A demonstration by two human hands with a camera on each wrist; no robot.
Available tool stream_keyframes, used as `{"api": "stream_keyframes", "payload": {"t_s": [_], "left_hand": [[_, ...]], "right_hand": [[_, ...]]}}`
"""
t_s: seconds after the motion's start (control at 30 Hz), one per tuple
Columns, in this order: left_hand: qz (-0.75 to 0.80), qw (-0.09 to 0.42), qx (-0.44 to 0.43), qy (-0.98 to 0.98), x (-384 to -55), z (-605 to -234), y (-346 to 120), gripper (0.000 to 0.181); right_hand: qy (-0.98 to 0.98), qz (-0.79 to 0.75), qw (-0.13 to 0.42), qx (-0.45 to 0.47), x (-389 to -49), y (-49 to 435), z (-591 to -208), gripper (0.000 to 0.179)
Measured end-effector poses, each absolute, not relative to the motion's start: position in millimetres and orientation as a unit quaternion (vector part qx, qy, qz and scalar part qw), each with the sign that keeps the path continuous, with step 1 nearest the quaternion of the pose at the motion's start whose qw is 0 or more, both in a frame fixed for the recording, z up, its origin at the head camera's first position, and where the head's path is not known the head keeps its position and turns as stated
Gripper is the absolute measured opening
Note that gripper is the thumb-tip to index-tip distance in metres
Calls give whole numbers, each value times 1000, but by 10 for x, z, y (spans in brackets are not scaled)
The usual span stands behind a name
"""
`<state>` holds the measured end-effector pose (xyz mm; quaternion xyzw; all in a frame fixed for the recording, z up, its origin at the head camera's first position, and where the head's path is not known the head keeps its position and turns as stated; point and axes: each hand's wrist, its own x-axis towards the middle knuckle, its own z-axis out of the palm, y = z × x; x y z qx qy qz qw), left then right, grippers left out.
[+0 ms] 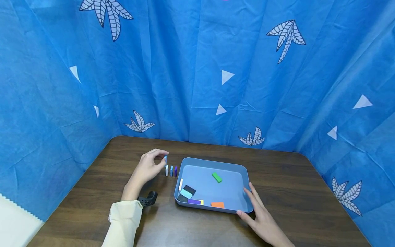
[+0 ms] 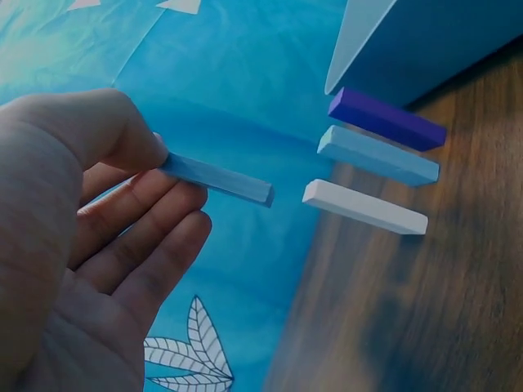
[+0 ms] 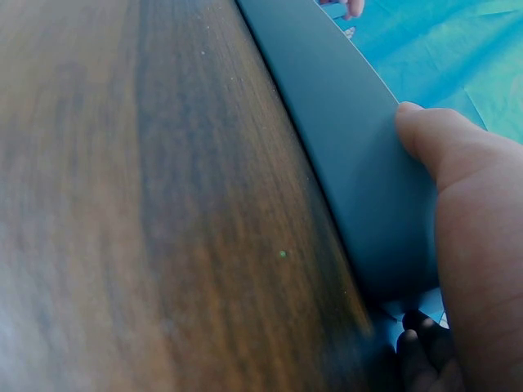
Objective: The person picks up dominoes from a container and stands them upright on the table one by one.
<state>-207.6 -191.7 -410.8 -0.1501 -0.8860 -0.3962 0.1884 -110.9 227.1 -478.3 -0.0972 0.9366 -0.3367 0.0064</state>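
Note:
My left hand (image 1: 151, 165) pinches a small blue block (image 2: 219, 179) between thumb and index finger, and the other fingers extend below it. Beside that hand, three thin blocks stand upright in a row on the table: a white one (image 2: 364, 206), a light blue one (image 2: 377, 155) and a purple one (image 2: 387, 119). The held block is above and just behind the white one in the head view. My right hand (image 1: 262, 218) touches the near right corner of a blue tray (image 1: 213, 162), its thumb on the front wall and its fairly straight fingers along the right side.
Inside the tray lie a green block (image 1: 217, 177), an orange block (image 1: 217, 204), a white block (image 1: 180, 185) and several black, light blue, purple and yellow ones at the left. A patterned blue curtain (image 1: 197, 85) hangs round the brown table (image 1: 277, 178).

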Motion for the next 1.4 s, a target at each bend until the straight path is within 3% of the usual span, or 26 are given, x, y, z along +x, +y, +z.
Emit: {"api": "stream_keyframes", "payload": {"t_s": [0.7, 1.4], "left_hand": [[-398, 161, -129, -894, -2105, -4206, -2025, 24], [-410, 84, -121, -900, -2131, -4336, -2091, 27]], "right_hand": [[938, -333, 5, -98, -1108, 2274, -4787, 82], [936, -339, 10, -95, -1092, 2252, -4753, 81]]}}
